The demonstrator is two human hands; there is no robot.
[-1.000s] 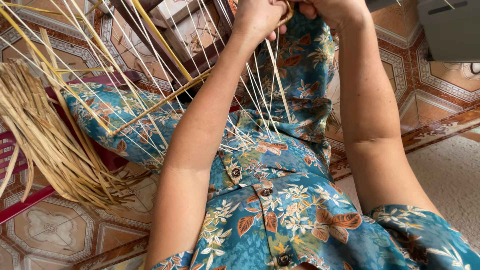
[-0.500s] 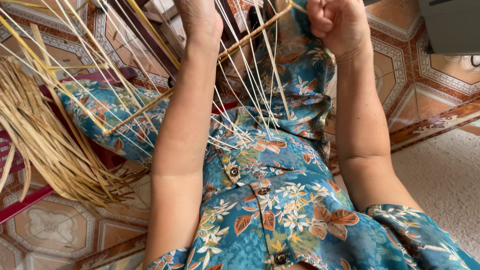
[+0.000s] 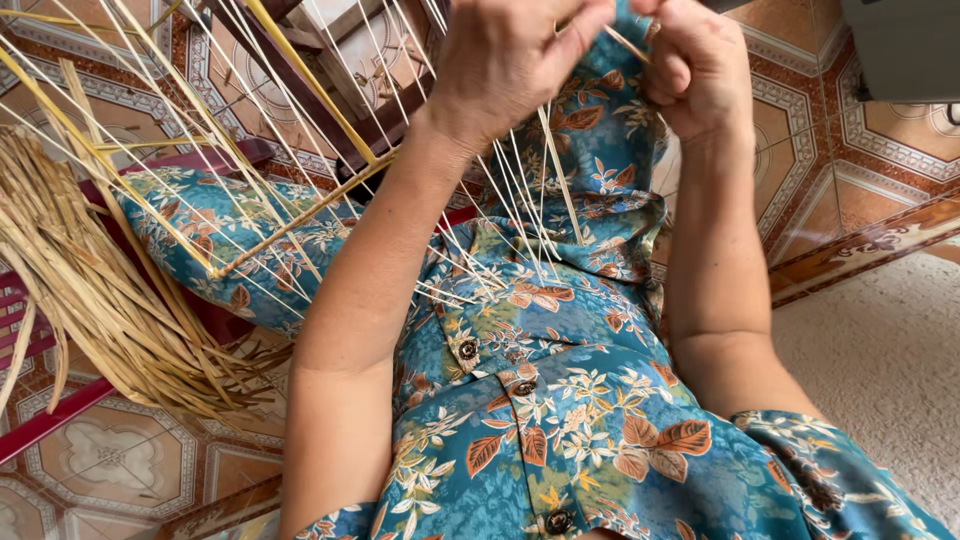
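My left hand (image 3: 510,60) and my right hand (image 3: 695,65) are raised close together at the top of the view. Both pinch thin pale reed strands (image 3: 520,190) that fan down over my blue floral clothing (image 3: 560,400). A flat yellowish strip (image 3: 300,215) runs slantwise across the strands to the left, and another such strip (image 3: 310,80) rises towards the top. My right hand's fingers are curled tight around a strand end. Where the strands end above my hands is out of frame.
A thick bundle of dry straw-coloured reeds (image 3: 90,290) hangs at the left over a red plastic piece (image 3: 50,420). Patterned orange floor tiles (image 3: 880,150) surround me. A beige mat (image 3: 880,370) lies at the right. A grey object (image 3: 900,50) sits top right.
Both hands have come lower and larger in view, and closer together. My left hand has shifted right along the strands towards my right hand.
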